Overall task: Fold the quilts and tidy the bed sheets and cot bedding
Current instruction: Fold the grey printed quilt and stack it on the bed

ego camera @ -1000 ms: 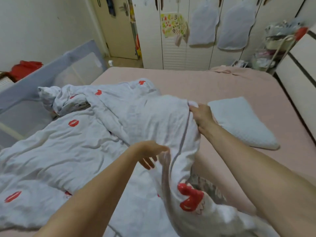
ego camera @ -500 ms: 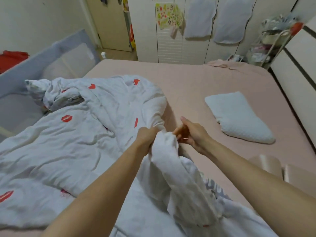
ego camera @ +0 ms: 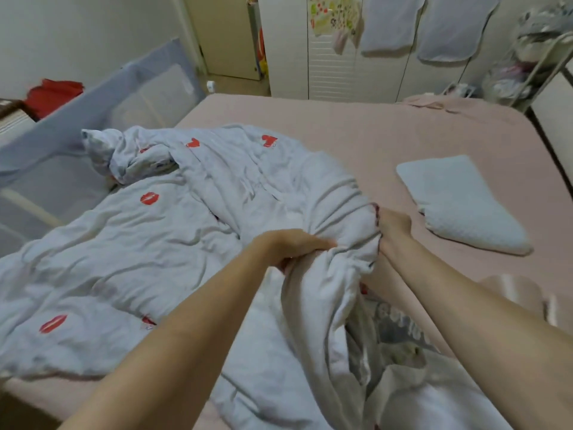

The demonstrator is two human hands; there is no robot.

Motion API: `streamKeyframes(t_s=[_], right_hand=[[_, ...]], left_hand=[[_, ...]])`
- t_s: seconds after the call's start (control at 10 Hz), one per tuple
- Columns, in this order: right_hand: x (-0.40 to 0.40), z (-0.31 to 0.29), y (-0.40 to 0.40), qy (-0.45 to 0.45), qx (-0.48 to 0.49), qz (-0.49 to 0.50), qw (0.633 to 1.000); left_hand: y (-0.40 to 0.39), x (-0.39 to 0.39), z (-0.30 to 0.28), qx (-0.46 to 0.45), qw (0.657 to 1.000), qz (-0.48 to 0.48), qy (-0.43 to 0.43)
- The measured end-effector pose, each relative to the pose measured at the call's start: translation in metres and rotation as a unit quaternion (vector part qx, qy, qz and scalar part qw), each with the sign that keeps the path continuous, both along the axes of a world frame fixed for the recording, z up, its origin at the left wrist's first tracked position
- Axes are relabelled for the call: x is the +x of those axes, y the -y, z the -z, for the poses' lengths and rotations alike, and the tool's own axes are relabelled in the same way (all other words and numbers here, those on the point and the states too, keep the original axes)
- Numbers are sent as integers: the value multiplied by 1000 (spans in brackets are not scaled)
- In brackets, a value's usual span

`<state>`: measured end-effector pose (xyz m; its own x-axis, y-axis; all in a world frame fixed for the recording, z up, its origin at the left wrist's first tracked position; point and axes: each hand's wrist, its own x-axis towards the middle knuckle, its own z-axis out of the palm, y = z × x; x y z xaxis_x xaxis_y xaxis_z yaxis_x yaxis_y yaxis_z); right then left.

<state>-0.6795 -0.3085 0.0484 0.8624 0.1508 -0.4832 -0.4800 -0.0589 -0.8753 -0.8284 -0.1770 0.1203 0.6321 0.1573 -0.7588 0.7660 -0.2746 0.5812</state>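
Since the earlier frame our right hand (ego camera: 392, 226) moves outward, both hands gripping the quilt (ego camera: 148, 243); we advise the left hand (ego camera: 291, 246) keep the edge taut.

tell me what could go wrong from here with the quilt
1. Both the left hand and right hand grip one bunched spot of the quilt; pulling may drag it up crumpled rather than flat.
2. The far end is twisted into a knot near the cot rail and may snag.
3. A swing could knock the pillow.
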Motion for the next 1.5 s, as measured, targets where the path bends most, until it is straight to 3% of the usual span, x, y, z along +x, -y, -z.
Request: streamKeyframes(t_s=[0.1,0.2,0.3,0.4,0.5,0.6,0.7,0.8,1.0,1.2,1.3,1.4,1.5], right_hand=[[11,-40,3,144,23,50,988],[-13,-85,6,282,78,-85,953],[-61,-101,15,316,88,-278,903],[-103,-92,28,253,147,-376,879],[-112,-83,40,214,96,-411,881],[-87,-68,49,170,45,-208,962],[-70,-46,66,-2,-75,-85,994],[-78,-39,65,-259,54,-143,954],[-75,-15,76,-259,-78,-133,954],[-89,29,91,-409,3,-12,912],[-110,31,73,-349,-139,-155,914],[-99,46,64,-259,-127,-132,948],[-81,27,74,-152,25,15,988]], left_hand=[[-18,12,-9,271,962,-4,45],[-21,30,-37,50,948,-232,211],[-13,31,-68,-105,976,-168,93],[6,14,-59,-146,982,-111,45],[36,-4,-15,-75,961,-251,92],[48,-12,11,-54,954,-265,130],[57,-25,10,-64,951,-232,196],[66,-46,17,-106,952,-161,237],[55,-79,28,-225,953,-119,165],[46,-90,26,-246,945,-138,165],[47,-89,23,-250,941,-149,174],[43,-86,19,-231,955,-105,152],[31,-84,15,-65,994,64,58]])
